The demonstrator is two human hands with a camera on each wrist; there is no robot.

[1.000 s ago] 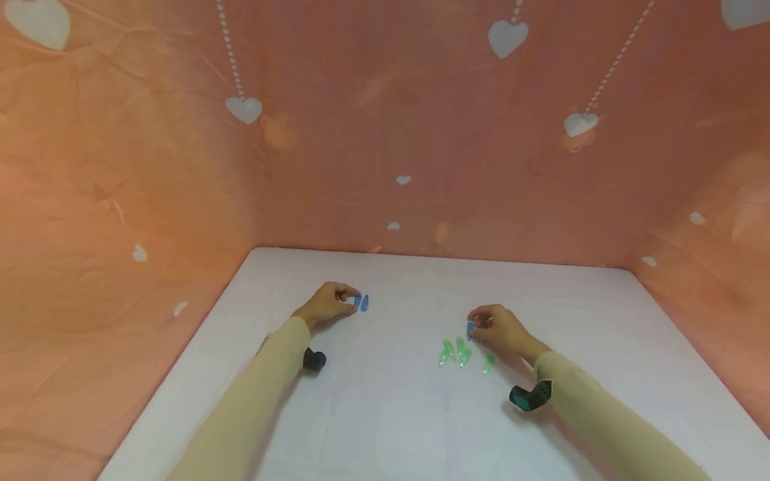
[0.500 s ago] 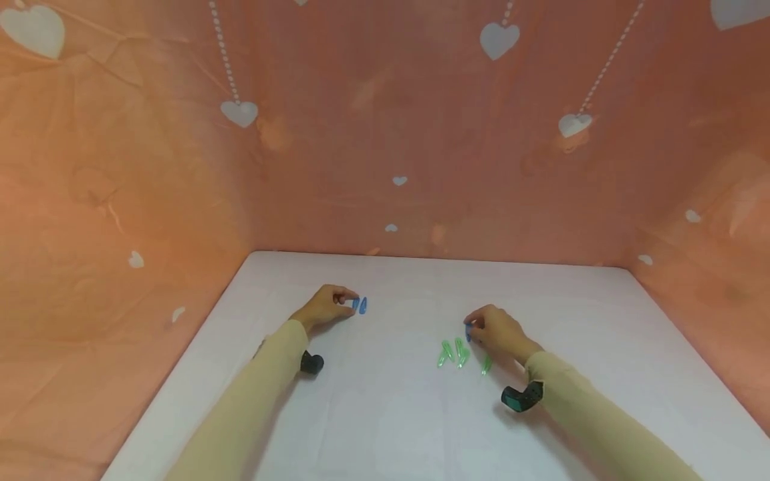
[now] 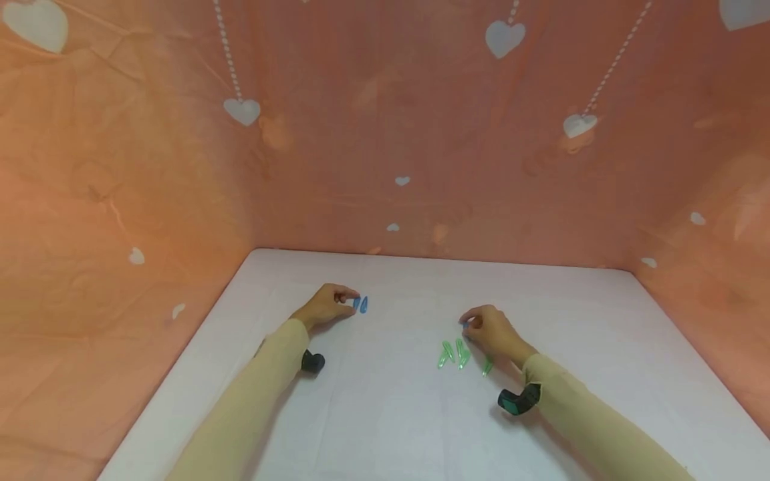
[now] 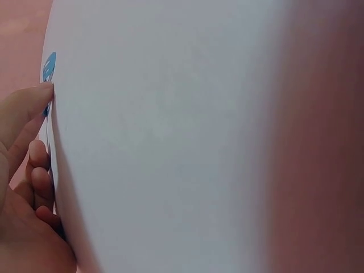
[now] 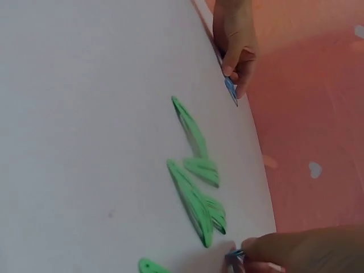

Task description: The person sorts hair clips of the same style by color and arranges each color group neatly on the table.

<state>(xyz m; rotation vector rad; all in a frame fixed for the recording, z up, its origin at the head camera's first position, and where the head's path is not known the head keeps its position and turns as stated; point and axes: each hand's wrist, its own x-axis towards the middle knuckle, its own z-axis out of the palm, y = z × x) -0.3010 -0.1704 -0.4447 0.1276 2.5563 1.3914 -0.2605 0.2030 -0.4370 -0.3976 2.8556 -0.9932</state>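
Observation:
My left hand (image 3: 323, 305) is toward the back left of the white table, its thumb and fingers pinching a blue hair snap clip (image 3: 356, 303). Beside that clip lies a second blue snap clip (image 3: 363, 304), almost parallel to it. On the right, my right hand (image 3: 494, 332) pinches another blue snap clip (image 5: 234, 255), mostly covered by the fingertips. Several green snap clips (image 5: 190, 199) lie just below and left of this hand. One green clip (image 3: 487, 367) sits apart from the others, under the right wrist.
The white tabletop (image 3: 385, 414) is ringed by orange cloth walls (image 3: 337, 147) printed with white hearts. A black wrist camera (image 3: 519, 401) hangs low over the table from the right sleeve; another camera (image 3: 312, 362) is on the left wrist.
My right hand has shifted slightly left with its blue clip, which is now more hidden by the fingers. The left hand stays at the blue clips on the left.

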